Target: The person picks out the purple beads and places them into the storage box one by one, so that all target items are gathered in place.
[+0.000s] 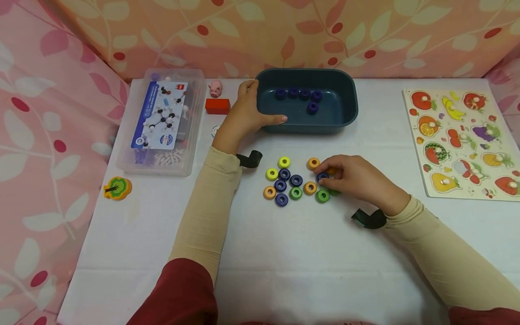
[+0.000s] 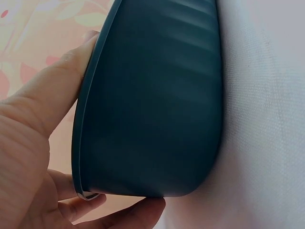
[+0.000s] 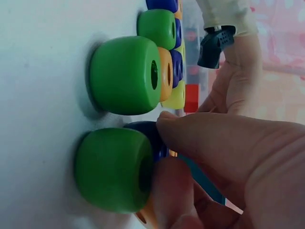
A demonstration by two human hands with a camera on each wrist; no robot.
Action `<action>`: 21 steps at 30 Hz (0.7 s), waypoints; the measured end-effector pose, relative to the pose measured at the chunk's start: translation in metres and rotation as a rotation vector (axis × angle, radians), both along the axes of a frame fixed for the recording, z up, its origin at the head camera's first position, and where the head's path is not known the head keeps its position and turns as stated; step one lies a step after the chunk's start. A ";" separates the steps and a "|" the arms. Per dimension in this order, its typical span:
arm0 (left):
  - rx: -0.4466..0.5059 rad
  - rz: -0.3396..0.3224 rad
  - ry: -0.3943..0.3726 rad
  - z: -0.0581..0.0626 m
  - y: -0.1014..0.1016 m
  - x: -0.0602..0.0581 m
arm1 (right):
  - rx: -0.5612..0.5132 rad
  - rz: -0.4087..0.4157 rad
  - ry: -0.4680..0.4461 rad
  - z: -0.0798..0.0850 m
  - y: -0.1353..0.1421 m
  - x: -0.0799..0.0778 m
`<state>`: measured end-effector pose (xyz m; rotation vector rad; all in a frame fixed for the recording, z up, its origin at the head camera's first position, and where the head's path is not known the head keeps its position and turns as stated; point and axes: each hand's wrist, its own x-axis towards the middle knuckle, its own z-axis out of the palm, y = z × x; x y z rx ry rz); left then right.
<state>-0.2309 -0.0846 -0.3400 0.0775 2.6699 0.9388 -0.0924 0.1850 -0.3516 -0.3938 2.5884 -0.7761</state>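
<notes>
My left hand [image 1: 247, 110] grips the left end of a dark teal plastic tub [image 1: 308, 129], thumb over its rim and fingers along the outer wall. In the left wrist view the tub wall [image 2: 152, 109] fills the middle. Several purple-blue beads [image 1: 293, 93] lie inside. With thumb and forefinger, my right hand [image 1: 352, 178] pinches a blue bead [image 1: 322, 176] among the loose beads in front of the tub. In the right wrist view, a green bead [image 3: 114, 169] partly hides that blue bead [image 3: 147, 133]. Around it lie yellow [image 1: 284, 162], orange [image 1: 310, 188], green [image 1: 295, 193] and blue beads [image 1: 281, 199].
A clear box with a molecule label [image 1: 162, 117] lies at the left, near a toy pig [image 1: 215, 88], a red block [image 1: 217, 106] and a tree-shaped piece [image 1: 118, 188]. A wooden fruit puzzle board [image 1: 463, 144] lies at the right. Patterned cloth hangs behind the table.
</notes>
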 end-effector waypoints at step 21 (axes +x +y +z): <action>0.007 0.005 -0.009 0.000 0.000 -0.001 | -0.171 -0.164 0.256 0.038 0.001 -0.026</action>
